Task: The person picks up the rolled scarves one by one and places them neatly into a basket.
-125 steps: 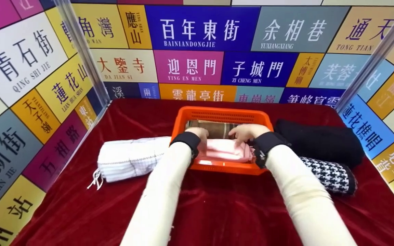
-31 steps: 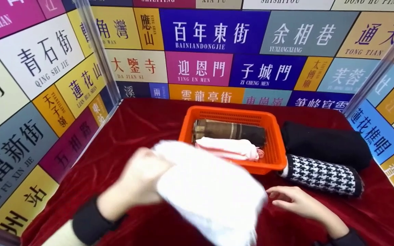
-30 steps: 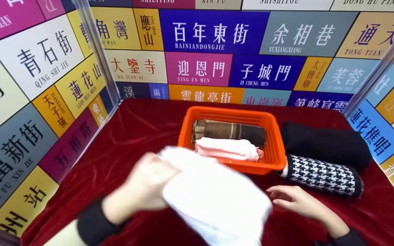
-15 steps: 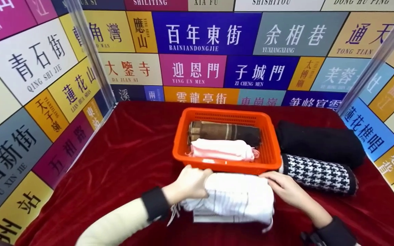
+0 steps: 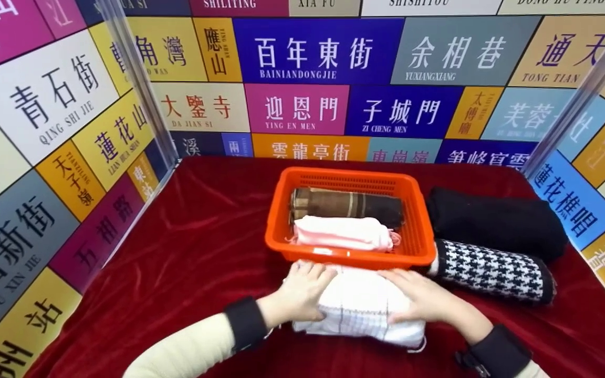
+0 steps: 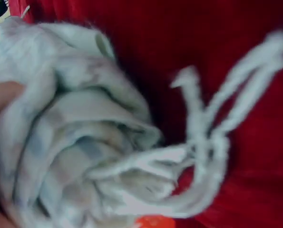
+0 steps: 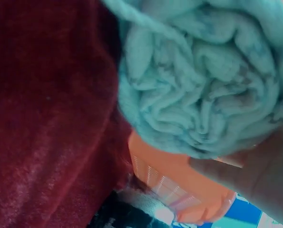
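A rolled white scarf (image 5: 355, 296) with faint checks lies on the red cloth, just in front of the orange basket (image 5: 352, 256). My left hand (image 5: 302, 294) grips its left end, fingers over the far side and thumb on the near side. The right hand (image 5: 426, 299) holds the other end in the same way. Close up in the left wrist view, the coiled scarf end (image 6: 79, 156) trails knotted fringe. Tight folds of the scarf's other end (image 7: 203, 85) show in the right wrist view, with fingers (image 7: 222, 173) against the roll.
Inside the basket lie a rolled brown-and-black scarf (image 5: 334, 203) and a rolled pale pink one (image 5: 342, 232). To its right are a folded black cloth (image 5: 497, 220) and a houndstooth roll (image 5: 494, 272). Sign-printed walls (image 5: 318, 47) stand at the back and sides.
Both hands left the basket and the pink scarf. The white scarf, earlier at the left, was swung over by my left hand, set down before the basket, and is now held at both ends.
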Motion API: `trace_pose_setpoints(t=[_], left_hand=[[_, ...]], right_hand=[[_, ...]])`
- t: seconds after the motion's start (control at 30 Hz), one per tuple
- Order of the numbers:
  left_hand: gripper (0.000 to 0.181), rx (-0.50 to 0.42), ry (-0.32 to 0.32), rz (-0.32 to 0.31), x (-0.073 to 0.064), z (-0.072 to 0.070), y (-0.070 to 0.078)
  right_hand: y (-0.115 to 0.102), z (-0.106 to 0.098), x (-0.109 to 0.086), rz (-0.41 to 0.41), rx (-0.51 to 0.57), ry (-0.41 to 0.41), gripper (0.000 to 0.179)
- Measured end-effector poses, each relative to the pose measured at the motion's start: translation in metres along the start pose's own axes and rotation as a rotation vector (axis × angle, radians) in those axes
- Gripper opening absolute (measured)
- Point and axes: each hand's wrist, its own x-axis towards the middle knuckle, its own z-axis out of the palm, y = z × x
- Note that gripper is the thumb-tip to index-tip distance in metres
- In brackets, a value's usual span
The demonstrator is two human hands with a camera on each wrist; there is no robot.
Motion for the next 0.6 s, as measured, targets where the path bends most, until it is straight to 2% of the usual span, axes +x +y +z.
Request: trace_pose_setpoints(t=[0.1, 0.2, 0.27, 0.4, 0.5, 0.6], left_hand=[[0.096, -0.161, -0.089, 0.011, -0.009, 0.0, -0.013], [0.1, -0.352, -0.181, -0.041, -0.017, -0.002, -0.027], [0.099, -0.464, -0.217, -0.068, -0.019, 0.0, -0.036], [0.095, -0.659, -0.22, -0.081, -0.022, 0.009, -0.047], [0.093, -0.746, -0.213, -0.078, -0.023, 0.016, -0.05], [0.093, -0.79, -0.212, -0.08, -0.024, 0.019, -0.051]], right_hand=[[0.002, 0.001, -0.002, 0.018, 0.012, -0.093, 0.1], [0.004, 0.002, -0.003, 0.055, 0.07, -0.155, 0.107], [0.006, 0.003, -0.003, 0.077, 0.113, -0.182, 0.11], [0.014, 0.008, -0.002, 0.102, 0.173, -0.204, 0.112], [0.021, 0.013, -0.004, 0.105, 0.229, -0.178, 0.112], [0.029, 0.02, -0.008, 0.087, 0.335, -0.104, 0.107]])
